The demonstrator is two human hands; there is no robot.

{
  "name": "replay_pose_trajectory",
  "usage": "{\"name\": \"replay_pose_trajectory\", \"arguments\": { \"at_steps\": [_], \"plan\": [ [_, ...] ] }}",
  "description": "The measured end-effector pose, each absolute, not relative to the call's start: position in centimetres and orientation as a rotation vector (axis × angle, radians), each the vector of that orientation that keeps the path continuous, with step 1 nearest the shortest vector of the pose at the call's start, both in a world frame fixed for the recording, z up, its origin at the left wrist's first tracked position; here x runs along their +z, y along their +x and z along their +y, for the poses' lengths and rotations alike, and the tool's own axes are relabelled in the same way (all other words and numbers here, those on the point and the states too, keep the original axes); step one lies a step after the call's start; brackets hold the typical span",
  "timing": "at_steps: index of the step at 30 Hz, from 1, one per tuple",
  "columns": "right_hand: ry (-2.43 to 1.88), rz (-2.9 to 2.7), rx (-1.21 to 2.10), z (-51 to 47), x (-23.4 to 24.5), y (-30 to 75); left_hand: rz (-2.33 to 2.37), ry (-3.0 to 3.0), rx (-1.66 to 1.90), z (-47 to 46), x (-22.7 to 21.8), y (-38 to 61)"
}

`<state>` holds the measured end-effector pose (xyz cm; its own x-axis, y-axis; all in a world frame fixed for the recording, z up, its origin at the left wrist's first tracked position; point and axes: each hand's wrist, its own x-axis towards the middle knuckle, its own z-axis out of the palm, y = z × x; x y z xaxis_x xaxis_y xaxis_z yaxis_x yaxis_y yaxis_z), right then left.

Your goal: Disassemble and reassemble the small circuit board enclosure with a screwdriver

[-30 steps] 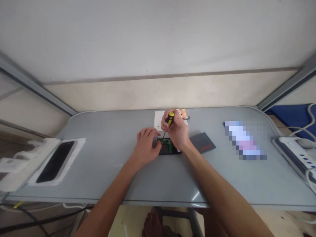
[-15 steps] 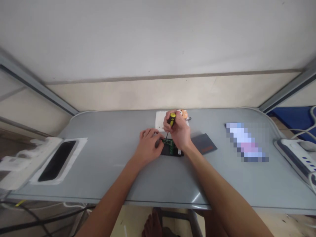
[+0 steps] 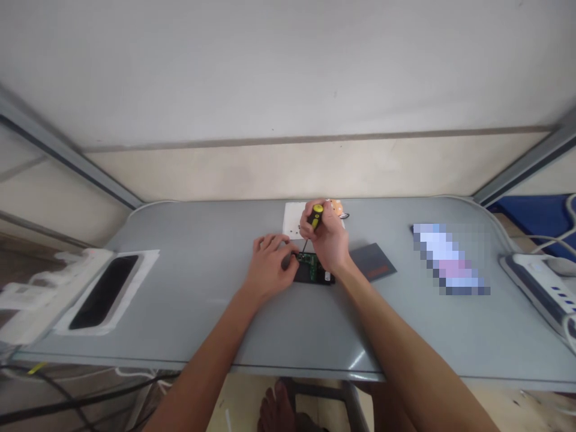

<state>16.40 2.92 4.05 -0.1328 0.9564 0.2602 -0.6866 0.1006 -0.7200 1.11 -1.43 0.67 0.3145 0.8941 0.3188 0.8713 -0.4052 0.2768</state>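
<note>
My right hand [image 3: 327, 240] is closed round a small screwdriver with a black and yellow handle [image 3: 316, 215]; its thin shaft points down onto a green circuit board [image 3: 307, 259] set in a black case [image 3: 310, 273] on the grey table [image 3: 189, 300]. My left hand [image 3: 269, 264] lies flat on the table with its fingers spread, pressing against the left end of the black case.
A dark grey cover plate [image 3: 374, 261] lies right of the case. White paper [image 3: 292, 219] and a small orange figure [image 3: 337, 208] sit behind my hands. A black phone in a white tray [image 3: 104, 291] is at the left, a blurred packet [image 3: 450, 258] and a power strip [image 3: 540, 288] at the right.
My right hand and the screwdriver have shifted slightly to the right and the handle has turned a little. My left hand has stayed against the case.
</note>
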Motion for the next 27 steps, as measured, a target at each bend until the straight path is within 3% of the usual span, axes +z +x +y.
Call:
{"name": "replay_pose_trajectory", "arguments": {
  "at_steps": [27],
  "plan": [
    [-0.467,-0.812,1.471,3.1,5.2,17.7,1.648,2.409,0.697,-1.2,1.1,1.2]
  ]
}}
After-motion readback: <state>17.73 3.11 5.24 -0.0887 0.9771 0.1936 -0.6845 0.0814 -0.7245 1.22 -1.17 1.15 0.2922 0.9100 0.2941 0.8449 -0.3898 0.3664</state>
